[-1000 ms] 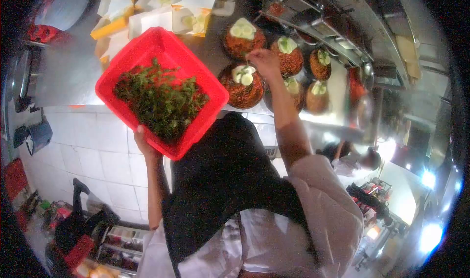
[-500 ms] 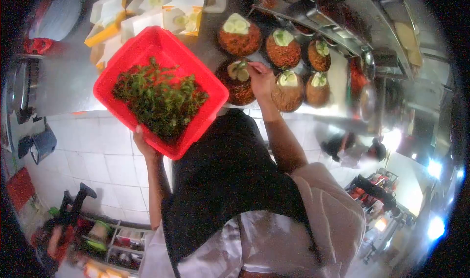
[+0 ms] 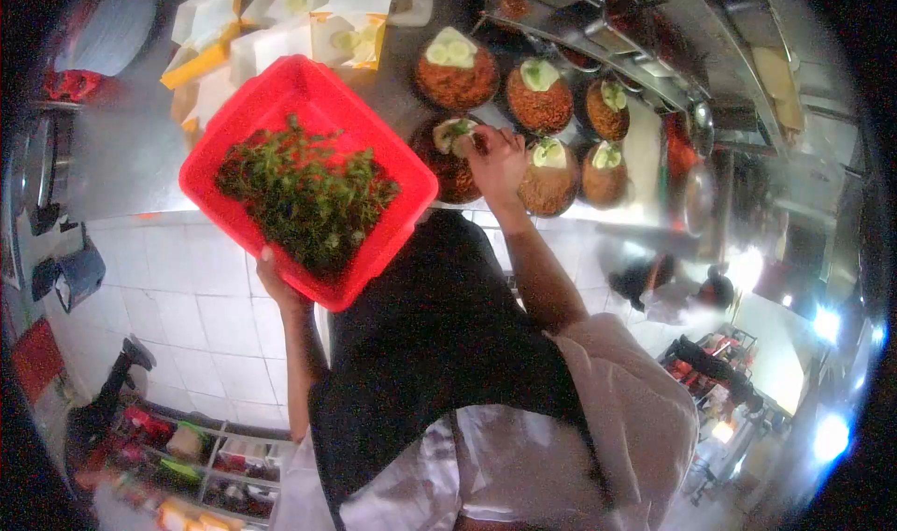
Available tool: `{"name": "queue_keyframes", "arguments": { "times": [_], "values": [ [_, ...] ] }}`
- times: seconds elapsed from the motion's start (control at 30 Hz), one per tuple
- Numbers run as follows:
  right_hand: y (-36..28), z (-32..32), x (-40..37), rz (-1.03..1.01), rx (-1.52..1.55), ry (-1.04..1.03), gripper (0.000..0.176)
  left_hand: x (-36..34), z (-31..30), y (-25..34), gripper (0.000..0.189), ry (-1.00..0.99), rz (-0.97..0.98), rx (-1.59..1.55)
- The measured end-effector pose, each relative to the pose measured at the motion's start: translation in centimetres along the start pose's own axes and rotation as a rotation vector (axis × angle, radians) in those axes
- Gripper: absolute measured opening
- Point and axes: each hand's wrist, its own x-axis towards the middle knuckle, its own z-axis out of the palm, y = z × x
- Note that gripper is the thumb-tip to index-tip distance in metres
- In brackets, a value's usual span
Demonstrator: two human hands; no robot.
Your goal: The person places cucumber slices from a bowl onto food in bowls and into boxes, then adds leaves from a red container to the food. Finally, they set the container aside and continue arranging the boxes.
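Note:
My left hand (image 3: 280,283) grips the lower edge of a red plastic basin (image 3: 313,84), tilted toward me. A heap of green leafy herbs (image 3: 304,194) lies inside it. My right hand (image 3: 500,166) is pinched at the cucumber slices (image 3: 444,138) on the near-left plate of reddish-brown rice (image 3: 458,176), with a small herb sprig (image 3: 460,129) at its fingertips. Beside it stand several similar plates of rice, among them one at the upper left (image 3: 458,78) with cucumber slices and one at the middle (image 3: 540,101) with a green sprig on top.
Open takeaway boxes (image 3: 350,40), some with cucumber slices, stand on the metal counter (image 3: 121,171) behind the basin. Metal containers (image 3: 612,40) line the back right. A person's leg (image 3: 117,372) shows at lower left, near a divided rack (image 3: 220,452). Another person (image 3: 677,293) is at right.
My right hand has shifted slightly down and its fingers have curled more at the garnish. The basin has sunk slightly. The leg at lower left has moved.

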Motion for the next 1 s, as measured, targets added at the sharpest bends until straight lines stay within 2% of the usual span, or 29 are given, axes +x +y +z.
{"name": "queue_keyframes", "arguments": {
  "times": [0.03,0.1,0.2,0.33,0.43,0.53,0.6,0.77,0.9,0.93,1.0],
  "values": [
    [0.5,-0.7,-0.2,-0.001,0.000,0.000,0.026,0.1,-0.3,-0.3,0.074,0.028,-0.003,0.007],
    [1.3,-1.9,-0.5,-0.153,-0.087,-0.123,0.043,0.1,-0.3,-0.2,0.073,0.014,0.010,0.005],
    [1.8,-2.4,-0.8,-0.246,-0.205,-0.200,0.052,0.1,0.0,-0.1,0.072,-0.009,0.004,-0.009],
    [2.1,-1.9,-0.6,-0.266,-0.183,-0.202,0.054,0.0,1.1,0.3,0.073,-0.021,-0.055,-0.134],
    [2.1,-1.6,-0.4,-0.280,-0.199,-0.185,0.053,0.5,0.1,-0.1,0.075,-0.067,-0.036,-0.115],
    [2.2,-1.0,0.1,-0.292,-0.199,-0.172,0.048,0.6,0.0,-0.1,0.075,-0.023,-0.028,-0.063],
    [1.9,-1.0,0.7,-0.327,-0.178,-0.068,0.031,0.1,0.9,0.3,0.074,-0.028,-0.032,-0.081],
    [1.8,-1.6,1.5,-0.347,-0.168,-0.053,0.031,0.6,0.1,-0.6,0.075,-0.014,-0.029,-0.048],
    [-0.3,-4.5,1.8,-0.327,-0.019,0.008,0.024,-0.2,3.0,0.3,0.035,0.071,0.114,0.089],
    [-2.7,-5.9,1.8,-0.347,0.015,-0.007,0.024,0.9,0.3,-1.3,0.037,0.040,0.061,0.078],
    [-7.1,-9.9,2.6,-0.146,0.419,-0.169,0.023,0.9,1.7,-1.9,0.059,-0.011,0.124,0.046]
  ]
}}
